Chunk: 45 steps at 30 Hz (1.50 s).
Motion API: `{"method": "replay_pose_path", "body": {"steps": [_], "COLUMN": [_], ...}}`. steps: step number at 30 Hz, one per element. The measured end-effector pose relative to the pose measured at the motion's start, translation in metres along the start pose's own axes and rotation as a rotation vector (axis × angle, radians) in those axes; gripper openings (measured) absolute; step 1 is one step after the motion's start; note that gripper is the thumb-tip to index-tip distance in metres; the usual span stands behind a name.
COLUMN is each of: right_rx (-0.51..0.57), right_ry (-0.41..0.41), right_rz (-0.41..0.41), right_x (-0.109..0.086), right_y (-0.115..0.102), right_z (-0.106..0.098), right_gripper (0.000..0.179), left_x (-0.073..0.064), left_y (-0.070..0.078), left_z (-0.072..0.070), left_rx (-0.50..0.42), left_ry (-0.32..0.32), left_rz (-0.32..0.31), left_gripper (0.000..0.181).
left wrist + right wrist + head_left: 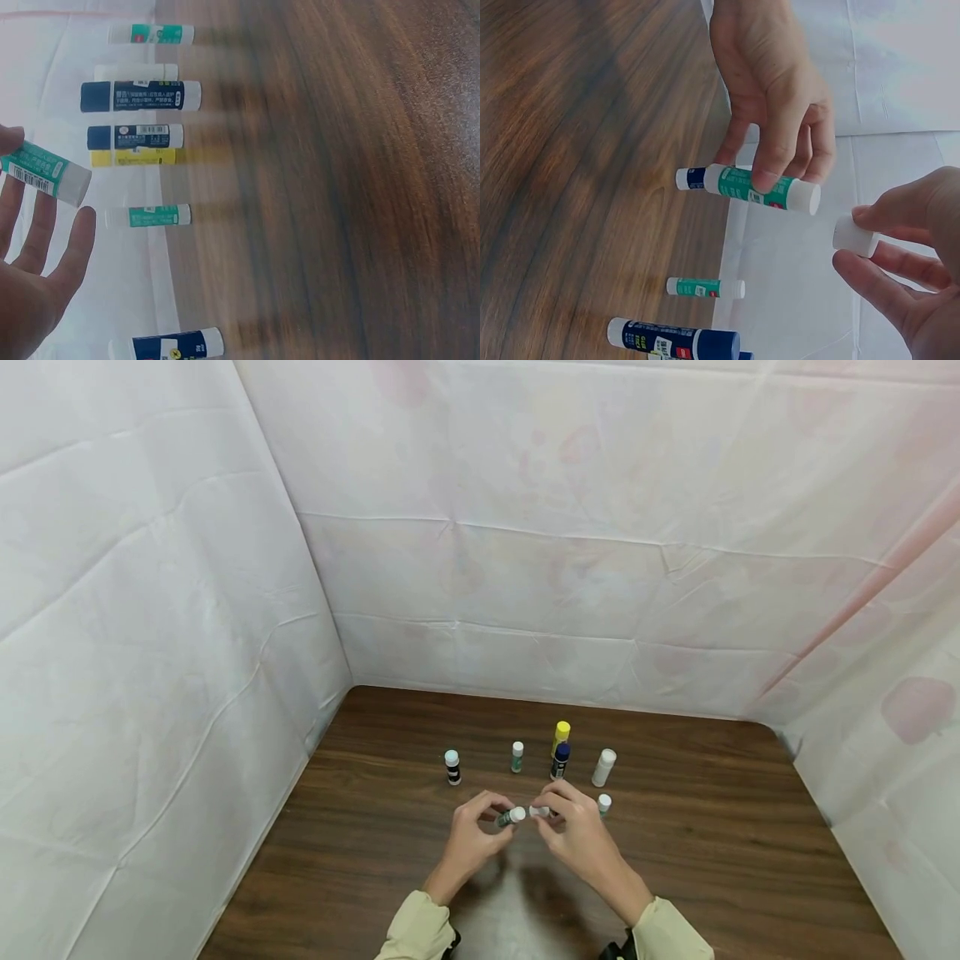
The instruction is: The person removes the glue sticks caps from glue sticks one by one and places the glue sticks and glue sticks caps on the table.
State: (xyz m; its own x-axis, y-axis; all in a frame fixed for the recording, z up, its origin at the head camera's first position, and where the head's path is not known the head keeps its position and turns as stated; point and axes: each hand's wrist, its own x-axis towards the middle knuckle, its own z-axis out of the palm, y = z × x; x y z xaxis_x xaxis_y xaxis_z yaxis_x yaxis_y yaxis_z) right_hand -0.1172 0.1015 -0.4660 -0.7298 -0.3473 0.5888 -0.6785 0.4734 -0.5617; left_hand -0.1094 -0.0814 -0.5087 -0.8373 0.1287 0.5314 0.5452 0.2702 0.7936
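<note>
My left hand (pixel 471 837) pinches a green-labelled glue stick (pixel 757 187) between thumb and fingers, held up above the table and tilted. Its white end (pixel 805 198) points toward my right hand (pixel 579 835). Between thumb and fingertips, the right hand pinches a short white cap (pixel 855 236). A small gap separates cap and stick. In the head view, a navy-capped glue stick (pixel 560 762) stands just beyond the right hand, and a white-capped stick (pixel 604 802) is partly hidden beside it.
Several more glue sticks stand upright on the wooden table (pixel 360 827): one with a pale blue cap (pixel 452 767), a small green one (pixel 517 757), a yellow-capped one (pixel 562 731) and a white one (pixel 603 768). White cloth (pixel 487 577) hangs behind and at both sides.
</note>
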Motion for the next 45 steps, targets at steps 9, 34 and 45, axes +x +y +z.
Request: {"method": "replay_pose_path", "body": {"steps": [9,34,45], "right_rx": [-0.029,-0.093,-0.088], "right_ry": [-0.003,0.001,-0.010], "right_rz": [0.002,-0.028,-0.001], "right_x": [-0.002,-0.013,-0.016], "right_y": [0.000,0.010,0.009], "right_z": [-0.006,-0.020,-0.024], "right_gripper": [0.022,0.028,0.025], "left_x": [-0.009,-0.003,-0.008], "left_y": [-0.035,-0.019,-0.037], "left_z": [0.002,-0.027,-0.039], "left_rx": [-0.023,-0.069,-0.100], "left_ry": [0.058,0.137,0.182], "left_rz": [-0.096,-0.163,-0.253], "left_gripper": [0.034,0.025,0.025]}}
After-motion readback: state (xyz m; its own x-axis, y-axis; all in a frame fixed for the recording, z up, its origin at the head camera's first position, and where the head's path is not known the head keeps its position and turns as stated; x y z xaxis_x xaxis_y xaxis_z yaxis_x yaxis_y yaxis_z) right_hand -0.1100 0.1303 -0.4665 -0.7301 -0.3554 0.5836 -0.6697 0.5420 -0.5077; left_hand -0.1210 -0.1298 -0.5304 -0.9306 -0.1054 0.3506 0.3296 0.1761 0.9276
